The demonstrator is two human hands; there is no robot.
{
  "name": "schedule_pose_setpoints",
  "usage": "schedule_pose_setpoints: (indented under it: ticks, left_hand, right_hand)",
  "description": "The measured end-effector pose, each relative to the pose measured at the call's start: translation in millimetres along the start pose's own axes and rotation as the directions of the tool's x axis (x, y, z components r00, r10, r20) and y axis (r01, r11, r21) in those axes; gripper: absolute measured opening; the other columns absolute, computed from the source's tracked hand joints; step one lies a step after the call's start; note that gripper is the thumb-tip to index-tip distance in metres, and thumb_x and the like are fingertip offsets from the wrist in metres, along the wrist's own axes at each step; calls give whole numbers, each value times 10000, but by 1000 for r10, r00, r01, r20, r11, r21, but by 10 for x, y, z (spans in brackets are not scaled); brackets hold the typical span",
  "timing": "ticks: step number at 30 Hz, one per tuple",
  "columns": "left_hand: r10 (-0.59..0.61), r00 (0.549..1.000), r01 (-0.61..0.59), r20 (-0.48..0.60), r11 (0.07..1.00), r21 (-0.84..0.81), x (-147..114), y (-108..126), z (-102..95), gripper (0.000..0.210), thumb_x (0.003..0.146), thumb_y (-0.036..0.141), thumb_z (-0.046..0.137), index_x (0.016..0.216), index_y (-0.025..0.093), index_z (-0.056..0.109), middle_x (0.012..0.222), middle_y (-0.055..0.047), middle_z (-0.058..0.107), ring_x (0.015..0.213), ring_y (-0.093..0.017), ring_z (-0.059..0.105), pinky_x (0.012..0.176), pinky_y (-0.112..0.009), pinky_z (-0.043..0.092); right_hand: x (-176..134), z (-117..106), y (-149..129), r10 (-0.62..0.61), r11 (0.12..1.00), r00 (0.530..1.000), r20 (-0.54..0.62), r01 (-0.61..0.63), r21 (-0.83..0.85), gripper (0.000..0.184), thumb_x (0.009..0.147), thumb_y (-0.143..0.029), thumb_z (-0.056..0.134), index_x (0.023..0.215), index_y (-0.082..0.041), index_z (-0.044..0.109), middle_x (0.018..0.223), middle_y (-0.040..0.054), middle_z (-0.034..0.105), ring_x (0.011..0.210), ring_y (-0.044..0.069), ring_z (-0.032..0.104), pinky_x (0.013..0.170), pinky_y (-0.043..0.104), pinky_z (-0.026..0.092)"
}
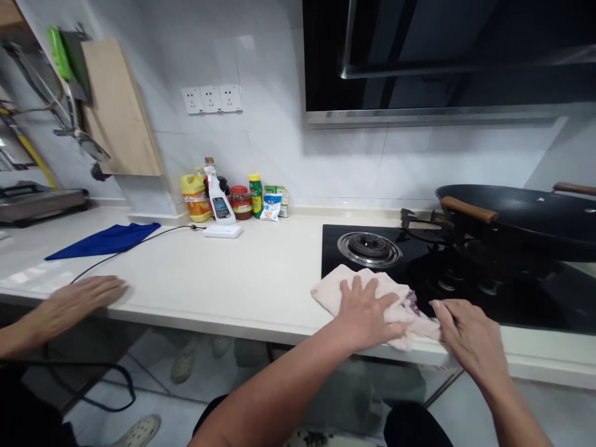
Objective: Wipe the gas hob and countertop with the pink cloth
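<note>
My left hand (pixel 365 313) lies with spread fingers on a pale pink cloth (pixel 333 292), pressing it against the front left edge of the black gas stove (pixel 335 234) and the counter beside it. A corner of this cloth is stretched to the right, where my right hand (pixel 475 338) has its fingers closed on it at the counter's front edge. A purplish patch shows in the folds between my hands. Just behind the cloth is the left burner (pixel 369 248), without a pan support on it.
A large wok (pixel 516 208) stands on the stove's right side. Another person's hand (pixel 88 295) rests on the counter (pixel 223 273) at left, near a blue cloth (pixel 105 241). A spray bottle (pixel 218 198), jars and packets line the wall behind a white power strip (pixel 222 231).
</note>
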State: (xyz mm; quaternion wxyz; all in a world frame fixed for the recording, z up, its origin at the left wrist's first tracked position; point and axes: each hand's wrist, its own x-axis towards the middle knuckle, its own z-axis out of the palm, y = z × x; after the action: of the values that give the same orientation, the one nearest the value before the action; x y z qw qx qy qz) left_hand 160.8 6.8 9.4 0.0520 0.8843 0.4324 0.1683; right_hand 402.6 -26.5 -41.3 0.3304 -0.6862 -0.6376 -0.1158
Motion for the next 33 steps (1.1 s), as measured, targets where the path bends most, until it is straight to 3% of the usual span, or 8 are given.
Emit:
schedule_pose_setpoints:
  ticks: [3, 7, 10, 13, 16, 20, 27, 33]
  left_hand:
    - [-32, 996, 36, -79, 998, 43, -242, -291, -97, 618, 811, 714, 583, 1370, 449, 568, 1545, -16, 461, 1418, -388, 333, 1128, -652, 246]
    - [-225, 971, 234, -81, 963, 134, -599, -900, -408, 646, 777, 626, 672, 1383, 424, 572, 1593, -7, 410, 1419, -356, 370, 1145, -579, 286]
    - [-375, 924, 382, -76, 896, 224, -910, -1353, -709, 576, 855, 598, 579, 1402, 417, 560, 1601, -7, 402, 1453, -335, 337, 1159, -572, 264]
    - [-543, 838, 534, -50, 801, 269, -1238, -1737, -968, 604, 873, 640, 507, 1442, 438, 510, 1637, -17, 332, 1481, -368, 283, 1148, -644, 215]
    - [-663, 735, 666, -143, 666, 337, -1544, -2028, -1136, 691, 824, 741, 489, 1449, 448, 502, 1653, -50, 280, 1503, -465, 140, 1106, -740, 134]
    - [-748, 646, 753, -153, 590, 292, -1787, -2225, -1267, 773, 789, 805, 446, 1480, 458, 450, 1560, -128, 417, 1397, -516, 319, 993, -778, 254]
    - [-784, 614, 773, -86, 577, 263, -1390, -2336, -1271, 886, 752, 879, 373, 1511, 425, 412, 1562, -156, 396, 1372, -538, 331, 985, -777, 260]
    - [-757, 650, 743, -63, 615, 263, -763, -2603, -1146, 948, 723, 941, 296, 1519, 433, 383, 1584, -149, 360, 1410, -524, 272, 1014, -759, 235]
  right_hand:
    - [-2, -7, 3, -14, 1000, 1000, 7, 14, 3, 524, 984, -592, 323, 961, -250, 719, 1055, 66, 697, 940, 271, 602, 849, 426, 446]
    - [-8, -25, 6, -10, 1000, 1000, 25, 10, -9, 529, 983, -599, 317, 975, -260, 723, 1068, 59, 694, 958, 274, 601, 847, 429, 445]
    - [-11, -21, 8, 0, 1000, 999, 36, 0, -14, 531, 985, -594, 308, 988, -265, 725, 1071, 56, 694, 973, 281, 599, 844, 434, 444]
    - [-11, -2, 10, -16, 1000, 1000, 25, 17, -4, 536, 984, -592, 307, 998, -258, 726, 1073, 58, 696, 972, 282, 599, 856, 440, 444]
    - [-15, 12, 8, -39, 999, 999, 18, 39, 5, 529, 980, -594, 325, 993, -254, 730, 1065, 64, 698, 960, 281, 605, 861, 446, 448]
    - [-29, 18, 39, -60, 998, 998, 16, 60, 35, 517, 976, -599, 351, 987, -254, 736, 1064, 70, 703, 971, 288, 618, 883, 460, 452]
    - [112, -19, 18, -161, 979, 984, 78, 150, 138, 431, 950, -591, 418, 922, -306, 740, 1034, 38, 726, 962, 274, 645, 868, 440, 474]
    - [545, -110, -680, -409, 878, 908, 94, 363, 313, 342, 1001, -466, 437, 945, -268, 710, 1005, 55, 707, 928, 218, 646, 862, 378, 479]
